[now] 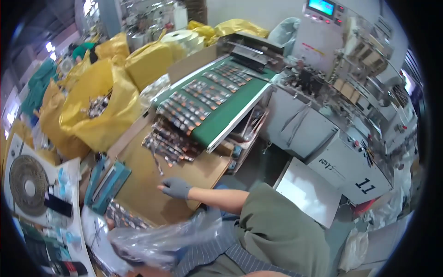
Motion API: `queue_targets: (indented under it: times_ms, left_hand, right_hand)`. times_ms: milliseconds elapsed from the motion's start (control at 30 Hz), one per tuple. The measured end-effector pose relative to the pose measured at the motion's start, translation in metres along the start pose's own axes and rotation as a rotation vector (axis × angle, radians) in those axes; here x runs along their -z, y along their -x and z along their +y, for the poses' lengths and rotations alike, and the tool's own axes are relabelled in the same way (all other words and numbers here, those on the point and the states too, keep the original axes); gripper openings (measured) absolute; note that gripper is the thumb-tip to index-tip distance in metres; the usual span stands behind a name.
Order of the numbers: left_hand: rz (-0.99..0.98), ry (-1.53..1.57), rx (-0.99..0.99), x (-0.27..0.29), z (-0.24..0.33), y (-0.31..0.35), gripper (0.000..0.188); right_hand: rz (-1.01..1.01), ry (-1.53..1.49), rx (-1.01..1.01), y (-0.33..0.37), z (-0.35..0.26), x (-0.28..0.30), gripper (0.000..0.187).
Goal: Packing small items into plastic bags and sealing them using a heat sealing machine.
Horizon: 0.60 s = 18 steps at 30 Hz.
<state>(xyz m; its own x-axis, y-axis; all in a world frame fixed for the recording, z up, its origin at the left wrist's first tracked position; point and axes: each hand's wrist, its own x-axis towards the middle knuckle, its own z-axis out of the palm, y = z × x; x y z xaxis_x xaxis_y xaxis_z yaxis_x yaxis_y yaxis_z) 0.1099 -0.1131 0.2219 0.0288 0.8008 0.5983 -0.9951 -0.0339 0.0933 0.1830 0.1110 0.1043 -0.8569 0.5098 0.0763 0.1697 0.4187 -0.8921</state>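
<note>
My right hand (pixel 176 188), in a grey glove with bare fingertips, hovers over the brown tabletop (pixel 138 184). Its fingers are curled together and nothing shows in them. Just beyond it lies a heap of small packets (pixel 168 143) in silvery, dark and orange strips. My left hand (pixel 110 224) is low at the left, mostly covered by a clear plastic bag (pixel 166 237) smeared by motion; it appears to grip the bag. More packets (pixel 124 214) lie beside this hand. A teal bag sealer (pixel 108 184) stands on the table's left side.
A green conveyor belt (pixel 226 115) carries rows of packet strips toward the table. Yellow sacks (pixel 99 101) crowd the left, one open with packets inside. A fan (pixel 28 184) stands at far left, near a dark phone (pixel 58 204). White machine cabinets (pixel 300 124) line the right.
</note>
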Motion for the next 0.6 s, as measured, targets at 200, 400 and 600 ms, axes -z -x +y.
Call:
queue_targets:
  times_ms: [200,400,600]
  left_hand:
    - [0.458,-0.512,-0.245,0.017,0.061,0.038,0.052]
    - [0.871,-2.334,-0.207,0.024,-0.005,-0.026,0.045]
    - [1.131,-1.217,-0.399,-0.002,-0.023,-0.026,0.043]
  right_hand:
    - [-0.166,-0.59,-0.526,0.022,-0.022,0.061,0.048]
    - [-0.538,-1.017,0.012,0.016,-0.079,0.052,0.046]
    - [-0.105,-0.029,0.124,0.015,-0.063,0.051,0.027]
